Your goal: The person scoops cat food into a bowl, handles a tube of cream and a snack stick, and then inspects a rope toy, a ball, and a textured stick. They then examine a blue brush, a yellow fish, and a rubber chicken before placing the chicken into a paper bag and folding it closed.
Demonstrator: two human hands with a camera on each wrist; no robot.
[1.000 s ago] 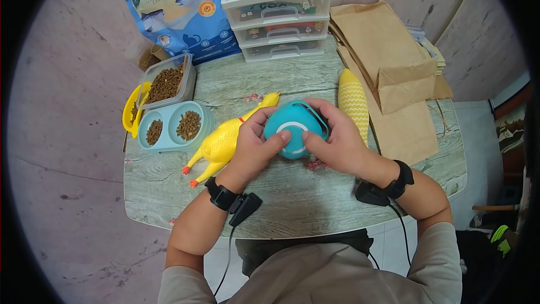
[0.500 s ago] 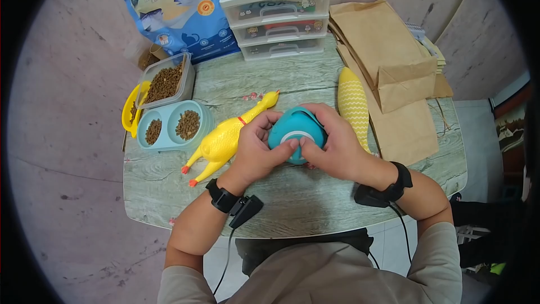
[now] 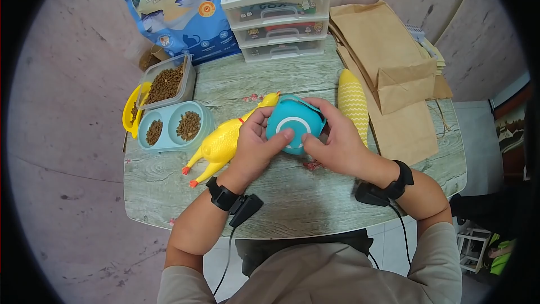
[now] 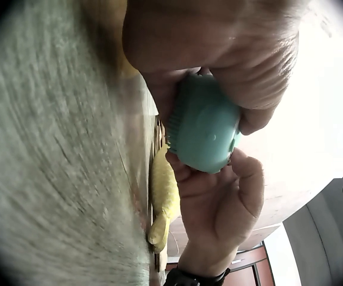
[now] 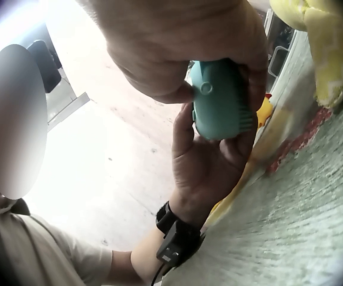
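Both hands hold a teal silicone bath brush above the middle of the table. My left hand grips its left side and my right hand its right side. Both thumbs press near the white ring on its upward face. A strap loop runs along its upper right edge. In the left wrist view, short bristles line the side of the brush facing the table. The right wrist view shows the brush between fingers and thumbs, with a small round stud on its end.
A yellow rubber chicken lies left of the hands, a yellow fish-shaped toy to the right. Further left are a blue double bowl and a tub of kibble. Behind stand a food bag and drawers; paper bags lie right.
The brush tipped down toward the body half a second ago, and has since tilted back so its ringed face shows more fully. Both hands keep their hold. Someone in the right background has shifted.
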